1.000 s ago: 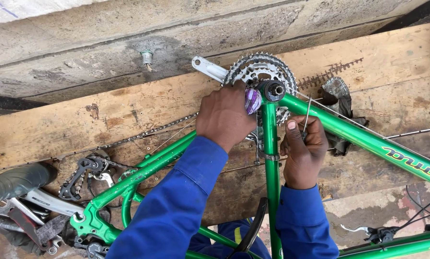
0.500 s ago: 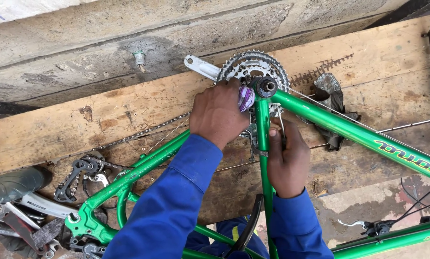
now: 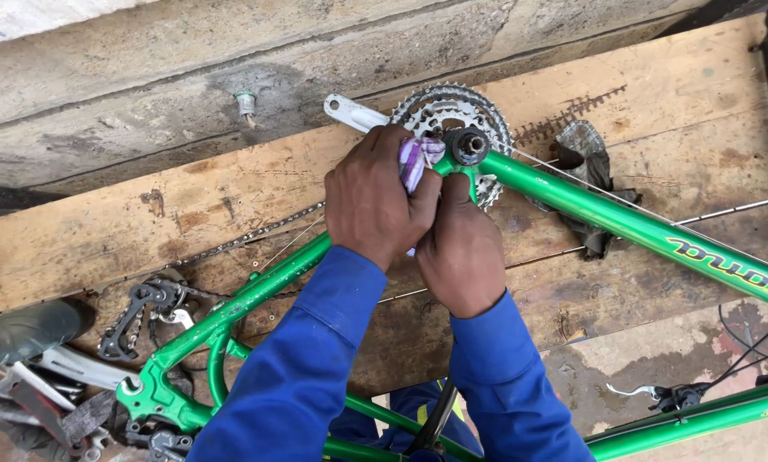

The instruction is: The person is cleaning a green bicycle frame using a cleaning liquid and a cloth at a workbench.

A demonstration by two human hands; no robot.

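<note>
A green bicycle frame [image 3: 632, 224] lies on wooden planks, its bottom bracket [image 3: 468, 146] near the top middle. My left hand [image 3: 377, 197] is closed around a purple and white rag [image 3: 416, 158], pressed against the frame just left of the bottom bracket. Beside it, my right hand [image 3: 459, 248] grips the green tube just below the bracket, touching the left hand. Behind the bracket sits a silver triple chainring [image 3: 449, 109] with a silver crank arm [image 3: 352, 112] sticking out to the left.
A chain [image 3: 247, 237] trails left to a rear derailleur [image 3: 140, 310]. A dirty grey rag [image 3: 591, 167] lies right of the down tube. Metal tools [image 3: 33, 385] sit at lower left. A brake lever [image 3: 666, 396] and cables are at lower right. A concrete ledge [image 3: 144, 94] runs above.
My right hand slid up the seat tube until it touches the left hand below the bottom bracket. The left hand stays on the rag. The view shifted slightly.
</note>
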